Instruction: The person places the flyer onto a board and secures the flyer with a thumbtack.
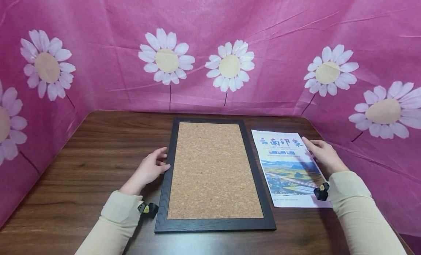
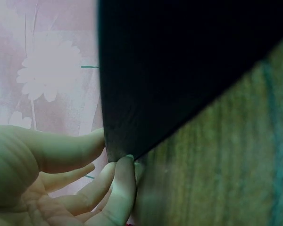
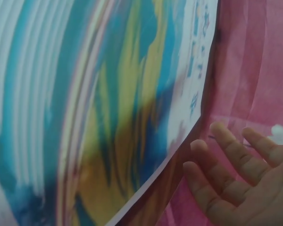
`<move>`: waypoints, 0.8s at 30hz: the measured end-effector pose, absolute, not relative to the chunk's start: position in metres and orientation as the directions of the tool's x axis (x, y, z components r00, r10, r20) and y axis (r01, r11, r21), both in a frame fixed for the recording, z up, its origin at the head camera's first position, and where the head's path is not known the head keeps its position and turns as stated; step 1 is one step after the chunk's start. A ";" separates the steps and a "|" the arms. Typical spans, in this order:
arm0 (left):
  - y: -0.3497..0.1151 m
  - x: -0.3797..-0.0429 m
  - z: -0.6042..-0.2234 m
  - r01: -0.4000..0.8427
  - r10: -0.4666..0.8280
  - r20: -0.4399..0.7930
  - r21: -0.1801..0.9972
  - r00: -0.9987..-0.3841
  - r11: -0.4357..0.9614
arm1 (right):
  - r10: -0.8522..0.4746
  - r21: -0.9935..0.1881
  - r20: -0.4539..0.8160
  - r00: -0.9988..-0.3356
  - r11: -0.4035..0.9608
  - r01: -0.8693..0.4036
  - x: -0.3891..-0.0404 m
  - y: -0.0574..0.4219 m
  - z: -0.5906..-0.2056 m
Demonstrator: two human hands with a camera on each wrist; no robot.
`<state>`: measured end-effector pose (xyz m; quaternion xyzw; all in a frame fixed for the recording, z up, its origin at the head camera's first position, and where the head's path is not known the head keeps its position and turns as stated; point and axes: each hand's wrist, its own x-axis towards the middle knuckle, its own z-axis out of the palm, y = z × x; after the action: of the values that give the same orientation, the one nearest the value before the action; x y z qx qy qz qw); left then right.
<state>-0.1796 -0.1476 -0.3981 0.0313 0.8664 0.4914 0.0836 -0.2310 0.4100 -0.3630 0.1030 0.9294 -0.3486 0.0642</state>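
My pale sleeves (image 1: 108, 224) are occupying the lower left and right of the view. My left hand (image 1: 149, 171) is pinching the left edge of a black-framed cork board (image 1: 213, 171) — thumb on one side, fingertips on the other — which is lying flat on the wooden table (image 1: 125, 138). Just right of the board, and apart from it, a printed poster (image 1: 289, 171) is lying face up. My right hand (image 1: 323, 158) is hovering at the poster's right edge, its fingers loose and nearly straight — whether they are touching it, I cannot tell. Behind, a pink daisy-patterned cloth (image 1: 269, 13) is hanging.
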 end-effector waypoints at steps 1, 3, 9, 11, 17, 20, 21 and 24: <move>-0.147 -0.179 -0.398 -0.029 0.136 -0.115 0.856 -0.984 0.516 | 0.152 -0.630 -0.189 -0.970 0.739 0.238 -0.231 0.413 -0.364; -0.147 -0.179 -0.397 -0.040 0.133 -0.125 0.859 -0.983 0.511 | 0.165 -0.620 -0.198 -0.966 0.742 0.254 -0.230 0.418 -0.366; -0.146 -0.178 -0.396 -0.059 0.131 -0.144 0.862 -0.981 0.504 | 0.195 -0.604 -0.300 -0.934 0.718 0.344 -0.228 0.433 -0.372; -0.147 -0.178 -0.396 -0.057 0.135 -0.144 0.862 -0.980 0.504 | 0.198 -0.608 -0.337 -0.920 0.701 0.373 -0.227 0.436 -0.374; -0.148 -0.178 -0.397 -0.048 0.151 -0.139 0.868 -0.979 0.494 | 0.200 -0.612 -0.392 -0.898 0.672 0.417 -0.224 0.440 -0.376; -0.148 -0.178 -0.399 -0.053 0.150 -0.144 0.871 -0.978 0.488 | 0.194 -0.610 -0.415 -0.889 0.665 0.430 -0.223 0.439 -0.376; -0.148 -0.178 -0.399 -0.056 0.149 -0.147 0.871 -0.978 0.489 | 0.189 -0.610 -0.421 -0.887 0.665 0.431 -0.223 0.438 -0.376; -0.149 -0.178 -0.400 -0.067 0.146 -0.159 0.867 -0.976 0.493 | 0.173 -0.624 -0.423 -0.890 0.657 0.424 -0.223 0.436 -0.376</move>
<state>-0.1785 -0.1486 -0.3999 0.0230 0.8575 0.5029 0.1061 -0.2234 0.4359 -0.3758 0.1666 0.8949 -0.3794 0.1655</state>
